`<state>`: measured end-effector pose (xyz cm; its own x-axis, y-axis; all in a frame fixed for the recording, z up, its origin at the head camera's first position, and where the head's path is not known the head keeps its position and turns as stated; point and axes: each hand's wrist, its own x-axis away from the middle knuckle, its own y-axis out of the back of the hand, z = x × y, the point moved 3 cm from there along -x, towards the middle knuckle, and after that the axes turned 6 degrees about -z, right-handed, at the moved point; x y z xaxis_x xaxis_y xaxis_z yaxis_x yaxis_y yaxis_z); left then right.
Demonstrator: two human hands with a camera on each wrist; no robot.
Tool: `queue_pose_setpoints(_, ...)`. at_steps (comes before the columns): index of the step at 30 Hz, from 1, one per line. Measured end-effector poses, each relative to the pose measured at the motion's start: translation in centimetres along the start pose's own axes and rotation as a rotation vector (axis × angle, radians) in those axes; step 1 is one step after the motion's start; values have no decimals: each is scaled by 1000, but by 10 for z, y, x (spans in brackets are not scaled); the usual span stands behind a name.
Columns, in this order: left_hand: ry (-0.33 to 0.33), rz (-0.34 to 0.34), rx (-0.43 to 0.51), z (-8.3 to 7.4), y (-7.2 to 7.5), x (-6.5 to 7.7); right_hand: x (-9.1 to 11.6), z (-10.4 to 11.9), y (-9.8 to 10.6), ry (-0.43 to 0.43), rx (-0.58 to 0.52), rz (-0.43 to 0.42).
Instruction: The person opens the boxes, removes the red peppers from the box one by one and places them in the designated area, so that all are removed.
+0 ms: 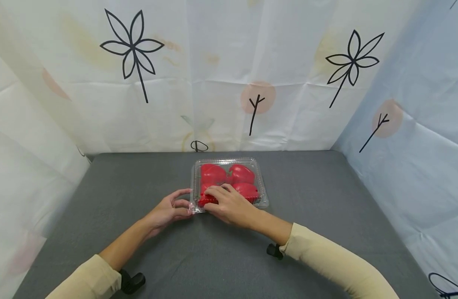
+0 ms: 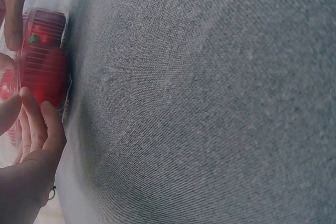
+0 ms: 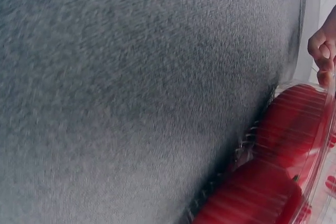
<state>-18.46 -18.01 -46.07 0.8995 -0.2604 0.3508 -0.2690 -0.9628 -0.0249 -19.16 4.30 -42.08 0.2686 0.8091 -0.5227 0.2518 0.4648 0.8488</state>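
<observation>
A clear plastic clamshell box [image 1: 261, 176] with several red bell peppers [image 1: 242, 173] inside lies on the grey tabletop. My left hand [image 1: 171, 210] is at the box's front-left corner, its fingers along the left side and its thumb at the front, holding the rim. From the front, my right hand [image 1: 232, 207] reaches over the lid; its bent fingers rest on top near the front-left part, with the thumb by the front edge. In the left wrist view, fingertips of both hands meet the lid's rim, close together. The right wrist view shows the box's ribbed side and red peppers [image 3: 291, 119] behind it.
The grey table [image 1: 139, 174] reaches back to a white cloth [image 1: 214, 62] printed with flowers and plants. More cloth hangs at the left and right sides. Dark straps with small black devices [image 1: 132, 283] sit at both wrists, below the cream sleeves.
</observation>
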Motion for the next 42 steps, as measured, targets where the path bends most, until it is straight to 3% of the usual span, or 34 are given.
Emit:
queue_pose_setpoints(9,-15,0,4,2,0,-1,-4,7,-5,-51,31,-17)
queue_pose_setpoints(15,-20,6,-3,3,0,-2,-6,12,-6,-76,91,28)
queue_pose_setpoints(25,-39,25,2,4,0,-2,-6,15,-8,-75,191,95)
queue_pose_setpoints(42,-59,10,-37,1,-2,-1,-4,18,-8,-34,249,55)
